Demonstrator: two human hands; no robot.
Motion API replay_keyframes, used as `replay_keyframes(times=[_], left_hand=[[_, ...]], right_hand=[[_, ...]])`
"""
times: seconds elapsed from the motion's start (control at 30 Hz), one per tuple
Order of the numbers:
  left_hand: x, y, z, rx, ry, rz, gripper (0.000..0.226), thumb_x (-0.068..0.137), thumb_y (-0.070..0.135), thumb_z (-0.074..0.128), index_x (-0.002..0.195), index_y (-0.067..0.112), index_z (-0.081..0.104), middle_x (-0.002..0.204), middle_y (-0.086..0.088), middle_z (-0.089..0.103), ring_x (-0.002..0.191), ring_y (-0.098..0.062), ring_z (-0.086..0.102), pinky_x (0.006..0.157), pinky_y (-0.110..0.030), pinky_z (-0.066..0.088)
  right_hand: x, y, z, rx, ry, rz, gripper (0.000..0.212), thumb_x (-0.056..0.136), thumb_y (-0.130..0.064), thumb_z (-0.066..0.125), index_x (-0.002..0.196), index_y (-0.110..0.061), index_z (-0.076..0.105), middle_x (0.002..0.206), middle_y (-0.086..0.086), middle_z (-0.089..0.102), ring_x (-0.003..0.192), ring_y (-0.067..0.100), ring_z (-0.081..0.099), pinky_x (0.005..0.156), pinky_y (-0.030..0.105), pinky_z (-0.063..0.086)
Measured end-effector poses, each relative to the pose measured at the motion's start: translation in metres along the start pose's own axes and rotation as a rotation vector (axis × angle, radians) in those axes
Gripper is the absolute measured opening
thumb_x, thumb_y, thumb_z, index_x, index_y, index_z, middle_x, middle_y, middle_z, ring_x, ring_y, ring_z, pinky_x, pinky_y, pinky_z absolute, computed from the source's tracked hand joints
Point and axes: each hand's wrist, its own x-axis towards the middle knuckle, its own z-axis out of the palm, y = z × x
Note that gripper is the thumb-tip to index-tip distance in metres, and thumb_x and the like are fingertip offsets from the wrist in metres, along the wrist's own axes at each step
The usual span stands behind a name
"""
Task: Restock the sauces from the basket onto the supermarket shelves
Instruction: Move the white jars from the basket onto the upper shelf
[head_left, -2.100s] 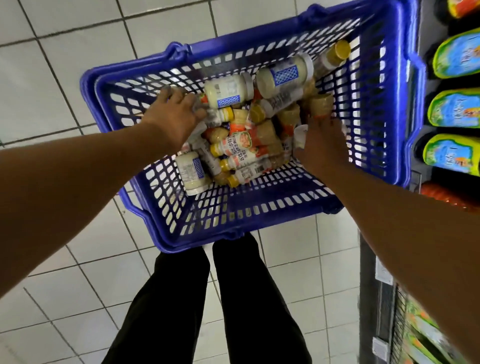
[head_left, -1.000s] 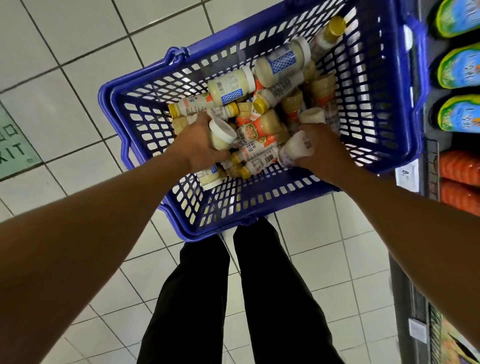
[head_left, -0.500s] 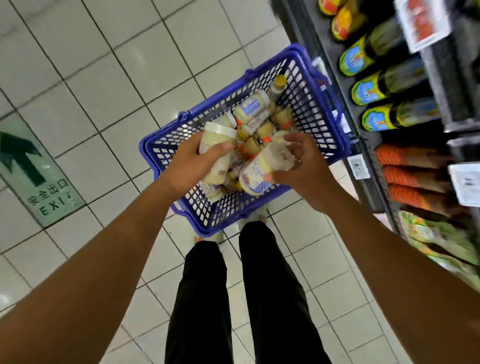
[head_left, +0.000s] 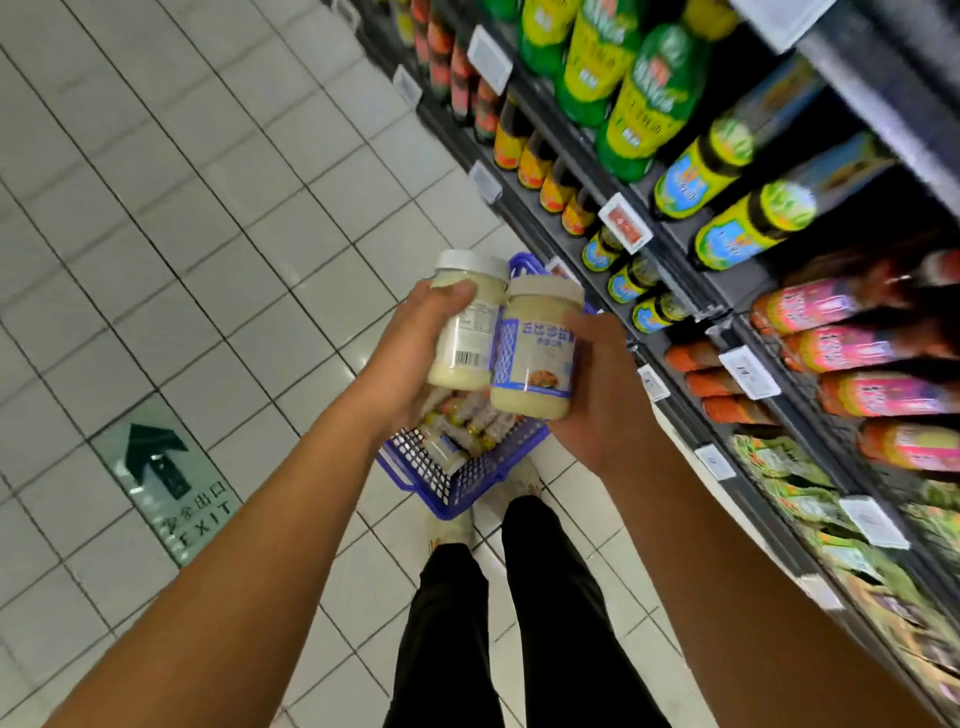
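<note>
My left hand (head_left: 410, 358) grips a pale mayonnaise jar (head_left: 467, 332) with a white lid, its back label toward me. My right hand (head_left: 597, 395) grips a second, like jar (head_left: 535, 358) with a blue-and-white front label. Both jars are upright, side by side and touching, raised well above the blue basket (head_left: 457, 478). The basket stands on the floor by my feet and holds several small sauce bottles (head_left: 467, 421), partly hidden behind my hands. The shelves (head_left: 675, 291) run along the right.
Rows of green, yellow, orange and pink bottles and packets (head_left: 644, 104) fill the shelves, with price tags (head_left: 623, 228) on the edges. White floor tiles spread to the left, with a green exit arrow sticker (head_left: 166, 478). My legs (head_left: 519, 623) stand just behind the basket.
Both hands lifted a jar each out of the basket and brought them up together. My view rose from the basket toward the shelves on the right.
</note>
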Motion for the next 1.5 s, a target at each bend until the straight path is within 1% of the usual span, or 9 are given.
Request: replay_keyframes(times=[0.1,0.33,0.57,0.77,0.93,1.07,1.23,1.33,1.5], left_hand=[[-0.024,0.033,0.024,-0.031,-0.052,0.048,0.067,0.082,0.037,0.058,0.136,0.001,0.045,0.107,-0.018,0.061,0.089,-0.029,0.062,0.074,-0.04,0.051],[-0.078,0.104,0.086,-0.001,-0.25,0.148,0.056,0.082,0.038,0.053,0.127,0.005,0.053,0.091,-0.005,0.071,0.077,-0.018,0.068,0.062,-0.029,0.054],[-0.132,0.162,0.172,0.123,-0.42,0.262,0.071,0.079,0.042,0.051,0.135,-0.002,0.048,0.106,-0.018,0.062,0.086,-0.029,0.062,0.064,-0.035,0.049],[-0.179,0.199,0.257,0.167,-0.587,0.342,0.053,0.079,0.042,0.052,0.117,0.006,0.062,0.098,-0.01,0.07,0.083,-0.024,0.068,0.062,-0.032,0.054],[-0.213,0.221,0.328,0.175,-0.679,0.452,0.051,0.078,0.038,0.054,0.118,0.008,0.058,0.095,-0.008,0.07,0.082,-0.021,0.067,0.063,-0.03,0.055],[-0.242,0.235,0.386,0.202,-0.812,0.533,0.037,0.08,0.036,0.053,0.108,0.013,0.06,0.085,-0.002,0.073,0.073,-0.015,0.07,0.056,-0.027,0.055],[-0.291,0.254,0.456,0.223,-0.957,0.621,0.069,0.076,0.042,0.061,0.126,-0.005,0.051,0.096,-0.016,0.067,0.077,-0.025,0.066,0.064,-0.035,0.055],[-0.32,0.264,0.494,0.236,-1.035,0.677,0.086,0.065,0.051,0.065,0.128,-0.006,0.05,0.087,-0.016,0.067,0.068,-0.026,0.064,0.058,-0.036,0.056],[-0.36,0.277,0.542,0.294,-1.117,0.84,0.075,0.065,0.047,0.07,0.126,0.005,0.058,0.094,-0.007,0.073,0.075,-0.017,0.07,0.061,-0.03,0.057]], right_hand=[[-0.03,-0.024,0.023,-0.004,0.091,-0.063,0.034,0.097,-0.029,0.042,0.115,-0.012,0.065,0.102,0.008,0.071,0.095,0.025,0.066,0.083,0.039,0.054],[-0.112,-0.077,0.065,-0.069,0.13,-0.281,0.048,0.071,-0.042,0.061,0.11,-0.015,0.068,0.098,0.007,0.075,0.082,0.022,0.072,0.061,0.035,0.057],[-0.206,-0.14,0.083,-0.172,0.104,-0.558,0.048,0.082,-0.039,0.064,0.118,-0.007,0.064,0.11,0.026,0.07,0.088,0.036,0.069,0.06,0.04,0.057],[-0.293,-0.195,0.087,-0.202,0.119,-0.787,0.041,0.085,-0.037,0.064,0.11,-0.004,0.065,0.075,0.015,0.071,0.05,0.022,0.067,0.04,0.029,0.051],[-0.356,-0.241,0.081,-0.192,0.166,-0.975,0.03,0.081,-0.034,0.066,0.099,-0.01,0.069,0.089,0.014,0.073,0.073,0.024,0.069,0.069,0.042,0.054],[-0.414,-0.277,0.072,-0.249,0.153,-1.013,0.055,0.079,-0.039,0.069,0.116,0.0,0.061,0.092,0.028,0.065,0.051,0.026,0.063,0.042,0.028,0.05],[-0.482,-0.326,0.057,-0.276,0.151,-1.238,0.023,0.08,-0.033,0.066,0.091,-0.015,0.074,0.088,0.015,0.075,0.074,0.026,0.072,0.064,0.044,0.06],[-0.522,-0.349,0.053,-0.319,0.117,-1.308,0.032,0.083,-0.032,0.063,0.102,-0.008,0.07,0.086,0.017,0.074,0.07,0.027,0.073,0.057,0.038,0.058],[-0.581,-0.38,0.052,-0.388,0.13,-1.434,0.05,0.08,-0.03,0.063,0.118,0.003,0.063,0.101,0.023,0.073,0.08,0.027,0.072,0.059,0.033,0.057]])
